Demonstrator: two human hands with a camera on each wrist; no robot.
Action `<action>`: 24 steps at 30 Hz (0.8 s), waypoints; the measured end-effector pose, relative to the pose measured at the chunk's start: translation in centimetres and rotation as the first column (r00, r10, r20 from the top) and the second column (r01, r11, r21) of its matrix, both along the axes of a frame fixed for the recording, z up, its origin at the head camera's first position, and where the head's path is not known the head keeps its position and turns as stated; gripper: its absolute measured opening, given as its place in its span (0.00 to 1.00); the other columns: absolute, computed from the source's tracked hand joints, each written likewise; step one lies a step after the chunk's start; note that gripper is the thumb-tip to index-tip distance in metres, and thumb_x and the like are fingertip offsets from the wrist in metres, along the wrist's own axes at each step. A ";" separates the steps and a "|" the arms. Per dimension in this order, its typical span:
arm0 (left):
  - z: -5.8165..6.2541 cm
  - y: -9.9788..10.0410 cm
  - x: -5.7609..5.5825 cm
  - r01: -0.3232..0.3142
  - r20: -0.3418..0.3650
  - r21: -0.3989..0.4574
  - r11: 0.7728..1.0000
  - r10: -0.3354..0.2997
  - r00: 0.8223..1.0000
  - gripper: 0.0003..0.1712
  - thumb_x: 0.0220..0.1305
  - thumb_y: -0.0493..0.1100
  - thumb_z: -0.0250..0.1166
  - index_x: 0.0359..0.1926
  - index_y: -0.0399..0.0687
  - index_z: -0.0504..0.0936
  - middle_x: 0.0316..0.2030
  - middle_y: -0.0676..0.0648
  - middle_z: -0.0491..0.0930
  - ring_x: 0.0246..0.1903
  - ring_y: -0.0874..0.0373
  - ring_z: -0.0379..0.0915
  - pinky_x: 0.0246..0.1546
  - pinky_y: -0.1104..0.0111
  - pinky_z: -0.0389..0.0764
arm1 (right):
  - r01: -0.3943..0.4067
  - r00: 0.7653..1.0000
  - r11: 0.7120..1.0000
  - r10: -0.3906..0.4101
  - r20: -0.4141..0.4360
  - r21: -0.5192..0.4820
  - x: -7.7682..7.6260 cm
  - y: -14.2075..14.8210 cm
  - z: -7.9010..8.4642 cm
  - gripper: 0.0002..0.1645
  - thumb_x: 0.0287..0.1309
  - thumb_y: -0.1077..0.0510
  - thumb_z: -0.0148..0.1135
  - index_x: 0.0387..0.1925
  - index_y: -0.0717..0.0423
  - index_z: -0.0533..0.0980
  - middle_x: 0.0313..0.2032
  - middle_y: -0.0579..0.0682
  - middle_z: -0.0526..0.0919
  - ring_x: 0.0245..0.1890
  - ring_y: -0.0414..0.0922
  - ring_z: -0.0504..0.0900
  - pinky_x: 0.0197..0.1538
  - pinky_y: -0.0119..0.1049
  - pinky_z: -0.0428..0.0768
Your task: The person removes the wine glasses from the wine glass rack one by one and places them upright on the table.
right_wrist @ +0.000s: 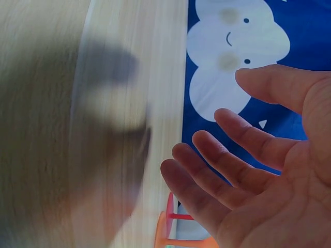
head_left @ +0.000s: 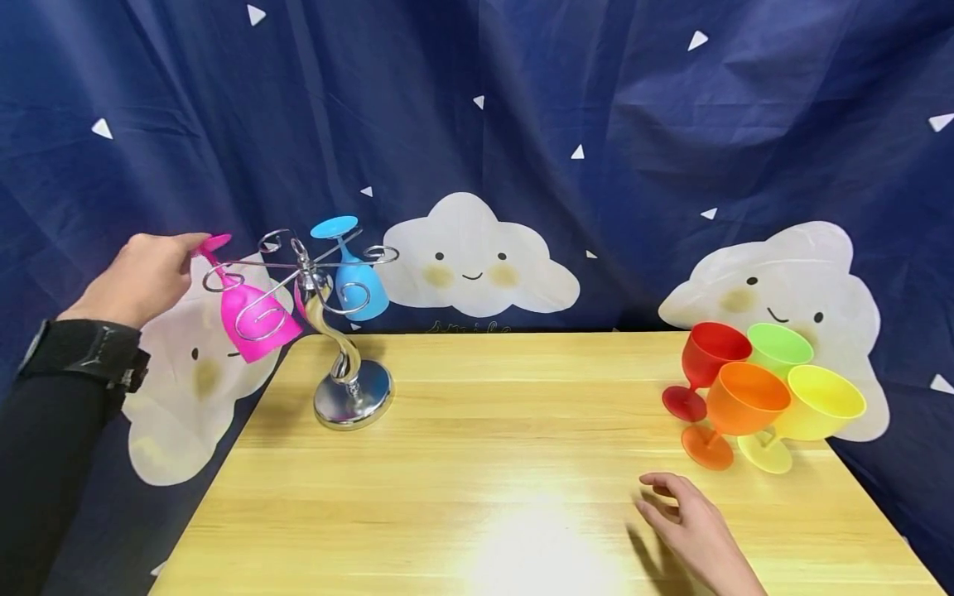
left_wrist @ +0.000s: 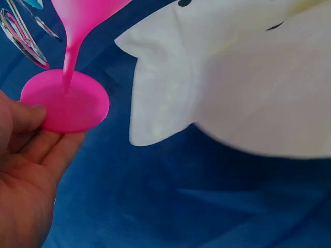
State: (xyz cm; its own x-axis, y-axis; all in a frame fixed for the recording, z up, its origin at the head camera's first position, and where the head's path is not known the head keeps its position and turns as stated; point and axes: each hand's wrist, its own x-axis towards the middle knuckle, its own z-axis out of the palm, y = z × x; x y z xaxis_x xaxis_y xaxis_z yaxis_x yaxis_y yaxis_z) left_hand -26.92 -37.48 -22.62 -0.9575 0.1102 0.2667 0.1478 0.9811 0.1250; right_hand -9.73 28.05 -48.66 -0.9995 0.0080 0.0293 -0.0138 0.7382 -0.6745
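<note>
Note the dark blue fabric curtain [head_left: 596, 91] hanging behind the pale wood-grain table [head_left: 477, 430]. At the table's left, the chrome rack with curled wire arms [head_left: 361, 404] stands on its round base, which appears broad so as to steady the loaded arms. Your left hand [head_left: 142, 277] pinches the foot of the bright pink plastic goblet [left_wrist: 71, 51] between thumb and fingers, beside the rack; this grip likely leaves the stem free for the wire. The goblet tilts, bowl down; whether its stem sits inside a loop, you cannot tell. Your right hand [head_left: 693, 526] holds nothing, its fingers loosely spread near the red [head_left: 698, 370], green [head_left: 778, 348], orange [head_left: 738, 401] and yellow goblets [head_left: 823, 406], which stand upright in a close group, probably for easy reach. The light blue plastic goblet [head_left: 375, 290] hangs inverted on the rack, its foot above the wires, presumably bearing its weight.
</note>
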 end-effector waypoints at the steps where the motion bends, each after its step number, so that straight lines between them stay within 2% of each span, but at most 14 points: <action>1: -0.2 -0.3 0.2 -0.014 -0.014 0.022 1.000 0.014 1.000 0.28 0.70 0.23 0.54 0.70 0.22 0.71 0.52 0.17 0.78 0.46 0.24 0.72 0.48 0.32 0.81 | 0.000 1.000 1.000 0.000 0.001 -0.001 0.0 0.0 0.0 0.22 0.71 0.54 0.72 0.60 0.60 0.81 0.60 0.63 0.86 0.56 0.60 0.88 0.55 0.54 0.89; 3: -0.8 -0.8 0.6 -0.035 -0.038 0.059 0.998 0.037 0.999 0.25 0.72 0.25 0.51 0.68 0.22 0.72 0.53 0.16 0.76 0.45 0.25 0.70 0.39 0.42 0.82 | 0.001 1.000 1.000 -0.001 0.004 -0.003 0.0 0.0 -0.1 0.22 0.71 0.54 0.72 0.60 0.60 0.81 0.60 0.63 0.86 0.56 0.61 0.88 0.56 0.54 0.89; 5: -1.4 -1.4 1.1 -0.051 -0.062 0.088 0.995 0.056 0.997 0.24 0.73 0.27 0.50 0.67 0.23 0.74 0.52 0.17 0.76 0.43 0.27 0.70 0.31 0.52 0.78 | 0.002 1.000 1.000 -0.002 0.006 -0.003 0.0 -0.1 -0.1 0.22 0.71 0.54 0.72 0.60 0.60 0.81 0.60 0.64 0.85 0.56 0.61 0.88 0.56 0.55 0.89; 8: -2.7 -2.1 1.8 -0.062 -0.089 0.119 0.991 0.073 0.993 0.24 0.74 0.29 0.49 0.66 0.23 0.75 0.50 0.17 0.77 0.38 0.31 0.70 0.22 0.63 0.66 | 0.004 1.000 1.000 -0.004 0.008 -0.005 0.0 -0.1 -0.1 0.23 0.71 0.54 0.72 0.61 0.60 0.81 0.60 0.63 0.86 0.56 0.60 0.88 0.56 0.54 0.89; 11: -4.3 -2.5 2.6 -0.062 -0.099 0.145 0.987 0.077 0.992 0.23 0.75 0.31 0.49 0.64 0.24 0.77 0.48 0.18 0.80 0.34 0.35 0.72 0.21 0.64 0.63 | 0.002 1.000 1.000 -0.002 0.002 -0.007 -0.1 -0.2 -0.2 0.22 0.71 0.54 0.72 0.60 0.60 0.81 0.60 0.62 0.86 0.56 0.59 0.88 0.56 0.54 0.89; 15: -6.9 -2.5 3.6 -0.065 -0.062 0.179 0.982 0.077 0.995 0.21 0.79 0.35 0.52 0.64 0.27 0.79 0.46 0.21 0.84 0.36 0.36 0.76 0.26 0.63 0.65 | -0.001 1.000 1.000 0.001 -0.024 -0.008 -0.1 -0.4 -0.4 0.21 0.70 0.55 0.73 0.59 0.60 0.82 0.58 0.61 0.87 0.57 0.59 0.87 0.55 0.52 0.90; 18: -9.1 -2.1 4.2 -0.028 -0.016 0.227 0.973 0.032 0.999 0.19 0.79 0.35 0.54 0.62 0.26 0.80 0.40 0.26 0.87 0.33 0.48 0.79 0.28 0.66 0.69 | -0.003 0.999 1.000 0.003 -0.038 -0.006 -0.2 -0.5 -0.5 0.21 0.69 0.56 0.73 0.58 0.60 0.82 0.58 0.60 0.87 0.57 0.60 0.87 0.55 0.52 0.90; 21: -11.4 -1.1 4.6 0.014 0.077 0.330 0.944 -0.041 0.996 0.20 0.80 0.33 0.53 0.63 0.22 0.79 0.39 0.28 0.88 0.31 0.66 0.79 0.29 0.73 0.76 | -0.002 0.999 1.000 0.002 -0.039 -0.006 -0.3 -0.6 -0.5 0.20 0.69 0.57 0.74 0.58 0.60 0.82 0.57 0.60 0.87 0.57 0.60 0.87 0.55 0.52 0.90; 22: -12.3 -0.7 4.7 0.025 0.111 0.379 0.925 -0.072 0.991 0.20 0.81 0.32 0.52 0.63 0.20 0.78 0.40 0.29 0.88 0.31 0.72 0.77 0.29 0.75 0.80 | -0.003 0.999 1.000 0.002 -0.041 -0.006 -0.3 -0.6 -0.4 0.20 0.68 0.57 0.74 0.58 0.60 0.82 0.57 0.60 0.87 0.57 0.60 0.88 0.54 0.52 0.90; 24: -14.0 0.4 4.9 0.019 0.184 0.474 0.880 -0.120 0.976 0.22 0.82 0.32 0.50 0.66 0.17 0.74 0.46 0.26 0.87 0.32 0.75 0.78 0.33 0.76 0.86 | -0.003 0.999 1.000 0.002 -0.046 -0.007 -0.4 -0.7 -0.4 0.20 0.68 0.57 0.74 0.57 0.59 0.83 0.57 0.59 0.87 0.56 0.59 0.88 0.54 0.51 0.90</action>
State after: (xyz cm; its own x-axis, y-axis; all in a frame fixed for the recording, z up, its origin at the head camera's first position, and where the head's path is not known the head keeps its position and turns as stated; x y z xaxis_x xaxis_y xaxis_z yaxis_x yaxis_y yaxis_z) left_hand -22.04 -37.10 -36.58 -0.9903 0.0894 0.1061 0.1355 0.7883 0.6002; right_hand -10.10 27.32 -49.09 -0.9972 0.0060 0.0752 -0.0468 0.7331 -0.6785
